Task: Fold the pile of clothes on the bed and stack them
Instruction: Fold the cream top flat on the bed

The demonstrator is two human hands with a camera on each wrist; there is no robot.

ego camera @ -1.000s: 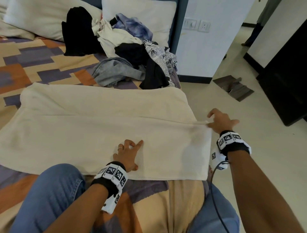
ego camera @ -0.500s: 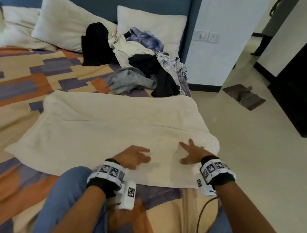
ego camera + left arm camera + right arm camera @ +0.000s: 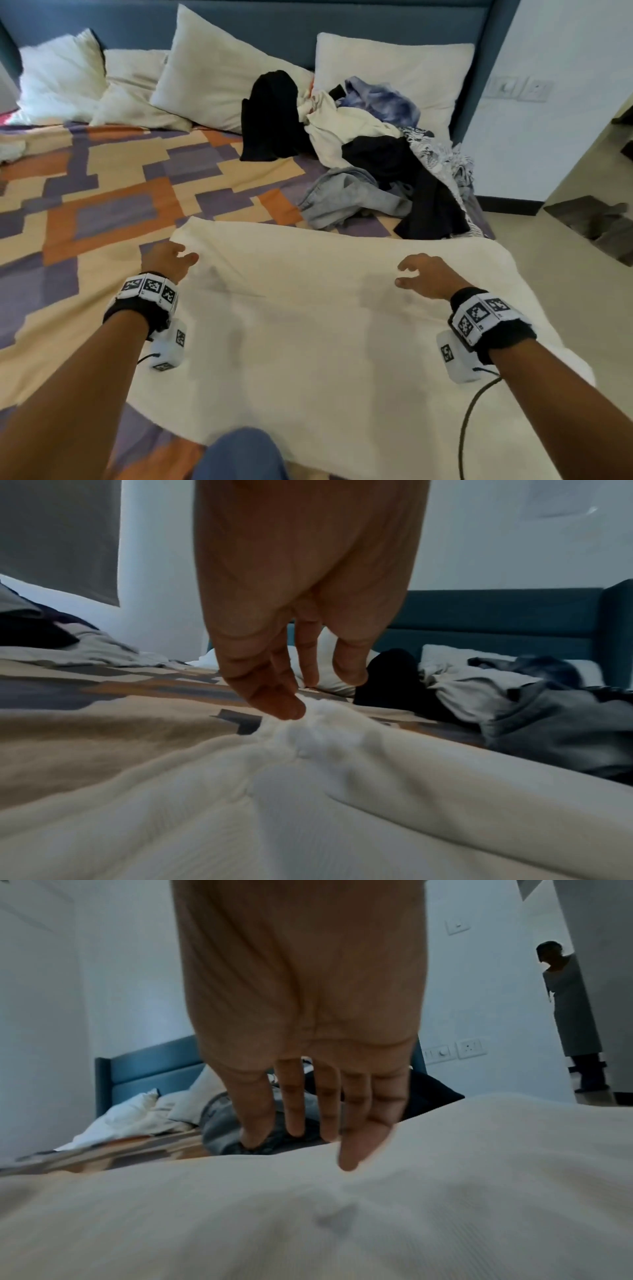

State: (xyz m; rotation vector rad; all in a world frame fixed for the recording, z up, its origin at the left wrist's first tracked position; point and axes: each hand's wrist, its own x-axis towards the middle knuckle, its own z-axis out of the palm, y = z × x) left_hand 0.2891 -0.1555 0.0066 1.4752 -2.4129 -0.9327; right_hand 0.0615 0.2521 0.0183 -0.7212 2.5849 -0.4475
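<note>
Your left hand (image 3: 168,262) pinches the towel (image 3: 325,325) at its far left corner; your right hand (image 3: 423,275) hovers slack. Lift one-handed and the towel, overhanging the bed (image 3: 102,192) edge, may slide floorward.

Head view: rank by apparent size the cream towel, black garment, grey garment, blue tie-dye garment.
1. cream towel, largest by far, though nearest the camera.
2-3. grey garment and black garment: look alike, both crumpled, so no ranking.
4. blue tie-dye garment, smallest showing; partly buried in the pile.
</note>
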